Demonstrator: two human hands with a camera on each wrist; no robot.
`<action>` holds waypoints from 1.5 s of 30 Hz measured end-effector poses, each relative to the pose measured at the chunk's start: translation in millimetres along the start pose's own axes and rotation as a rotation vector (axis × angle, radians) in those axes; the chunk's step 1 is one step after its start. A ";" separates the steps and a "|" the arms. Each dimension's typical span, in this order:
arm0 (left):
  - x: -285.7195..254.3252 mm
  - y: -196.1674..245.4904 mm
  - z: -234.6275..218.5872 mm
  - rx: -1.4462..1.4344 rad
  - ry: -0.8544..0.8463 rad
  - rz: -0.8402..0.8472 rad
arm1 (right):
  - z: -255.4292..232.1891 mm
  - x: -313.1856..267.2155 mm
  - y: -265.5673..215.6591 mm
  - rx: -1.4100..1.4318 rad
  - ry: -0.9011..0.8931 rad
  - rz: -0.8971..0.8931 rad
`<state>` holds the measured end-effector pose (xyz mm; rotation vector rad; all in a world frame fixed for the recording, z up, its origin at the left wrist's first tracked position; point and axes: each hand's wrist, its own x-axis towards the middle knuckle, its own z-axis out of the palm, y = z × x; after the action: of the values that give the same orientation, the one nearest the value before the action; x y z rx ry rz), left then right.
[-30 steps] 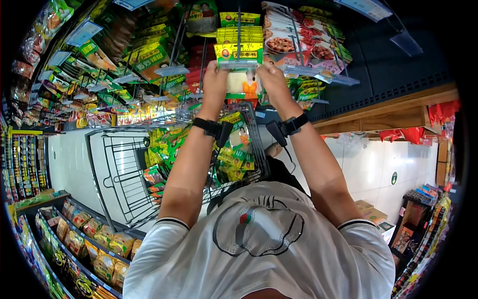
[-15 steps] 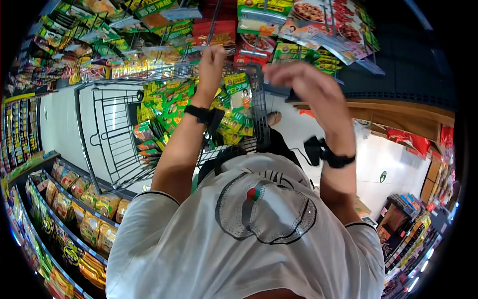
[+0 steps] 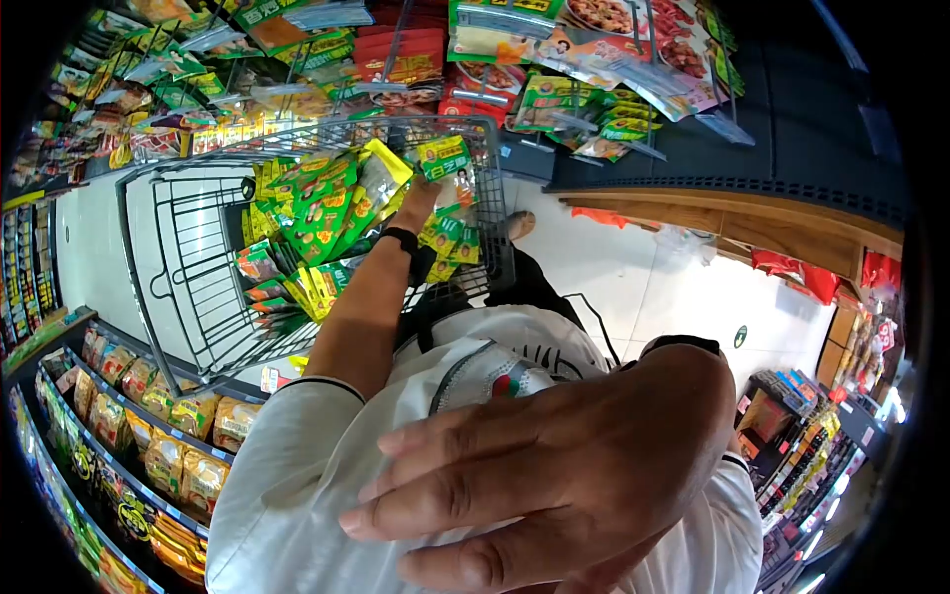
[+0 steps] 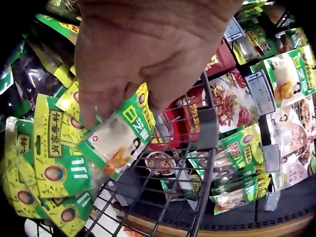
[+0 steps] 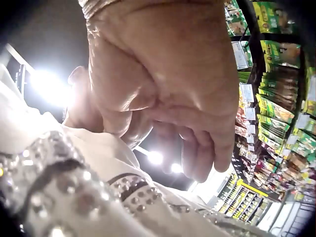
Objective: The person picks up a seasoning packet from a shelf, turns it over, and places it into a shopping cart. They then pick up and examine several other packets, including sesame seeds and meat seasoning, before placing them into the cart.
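Note:
My left hand (image 3: 420, 202) reaches into the wire cart (image 3: 495, 213), at a green-and-white packet (image 3: 457, 188) near its right end. In the left wrist view the left hand (image 4: 153, 54) is bent over that packet (image 4: 118, 140), its fingers and thumb pinching the upper edge; part of the grip is hidden. My right hand (image 3: 554, 475) is raised close before the chest, palm down, fingers extended and apart. Seen from the right wrist, the right hand (image 5: 168, 84) has relaxed fingers and holds nothing.
Green and yellow packets (image 3: 322, 203) fill part of the cart. Hanging packets (image 3: 401, 54) line the rack ahead, with a wooden shelf edge (image 3: 712, 218) at right. Lower left stands a shelf of bagged goods (image 3: 183, 450).
Both hands have left the hanging packet at the rack. The left has come down into the cart; the right has swung back toward the chest and head camera.

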<state>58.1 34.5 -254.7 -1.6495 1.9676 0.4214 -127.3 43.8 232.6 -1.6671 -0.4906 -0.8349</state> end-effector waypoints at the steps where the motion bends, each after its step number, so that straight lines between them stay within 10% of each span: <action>1: 39.3 -1.4 65.8 -0.503 0.098 -0.070 | -0.9 -0.7 1.5 0.015 -0.003 0.003; 2: 74.2 -2.8 123.8 -1.007 0.232 -0.090 | -1.9 -1.5 3.1 0.030 -0.005 0.005; 6: 7.0 -6.5 -6.1 -0.599 0.031 -0.113 | -3.2 -4.6 3.0 0.054 0.037 0.057; 7: -6.6 -5.1 -29.6 -1.129 0.005 -0.301 | -2.7 -4.0 2.9 0.070 0.071 0.062; 13: 50.2 8.8 48.7 -1.592 0.167 -0.516 | -2.3 -5.1 1.7 0.069 0.131 0.088; 16: 33.0 20.0 18.2 -1.686 0.255 -0.543 | 10.9 -6.3 0.6 0.216 0.196 0.214; 19: 34.2 23.8 8.8 -1.361 0.242 -0.501 | -55.3 15.0 1.1 0.222 -0.298 0.483; 26: 29.6 17.3 23.1 -1.169 0.428 -0.362 | -84.4 -45.2 39.3 0.100 -0.176 0.933; 30: -40.1 -9.8 -24.3 -1.205 0.634 -0.185 | -89.1 -113.9 83.6 0.098 0.245 1.252; 32: -74.4 -27.1 -39.1 -1.141 0.900 -0.109 | -89.0 -143.9 104.1 -0.031 0.291 1.324; 38: -169.8 -81.4 -115.2 -0.877 0.930 -0.264 | -75.3 -148.2 148.4 -0.159 0.408 1.260; 41: -158.6 -89.5 -121.3 -1.704 1.005 -0.100 | -63.7 -106.2 144.2 -0.096 0.389 1.138; 43: -176.9 -77.5 -179.4 -2.800 0.826 0.091 | -52.0 -86.2 142.2 -0.080 0.374 1.082; 45: -182.9 -65.4 -197.2 -2.784 0.766 0.105 | -42.4 -75.2 143.6 -0.025 0.359 1.030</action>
<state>103.2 59.7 17.2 0.7582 -0.0758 -1.2362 -87.3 -26.4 85.8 -1.4664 0.6064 -0.3321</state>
